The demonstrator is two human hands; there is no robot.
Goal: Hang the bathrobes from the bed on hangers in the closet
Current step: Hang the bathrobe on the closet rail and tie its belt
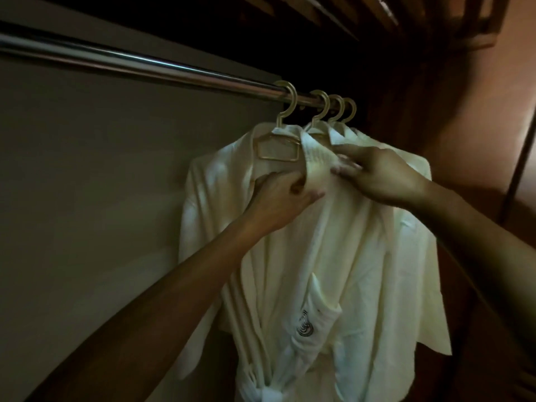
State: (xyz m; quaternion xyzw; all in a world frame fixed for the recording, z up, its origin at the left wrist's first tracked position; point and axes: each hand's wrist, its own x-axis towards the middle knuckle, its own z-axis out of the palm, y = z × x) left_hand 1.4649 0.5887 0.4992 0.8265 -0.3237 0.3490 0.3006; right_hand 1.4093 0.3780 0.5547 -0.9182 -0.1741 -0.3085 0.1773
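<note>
Several cream-white bathrobes hang close together on pale gold hangers from a metal closet rail (145, 63). The front bathrobe (327, 256) has a waffle collar and a pocket with a dark swirl logo. Its hanger (278, 147) shows at the neck opening. My left hand (282, 200) grips the left side of the collar with curled fingers. My right hand (377, 177) pinches the right side of the same collar. The hooks of the other hangers (336, 110) sit behind on the rail.
A plain grey back wall (101, 184) fills the left of the closet. A dark wooden side panel (478, 126) stands right of the robes, and wooden slats (362, 13) run overhead. The rail's left stretch is bare.
</note>
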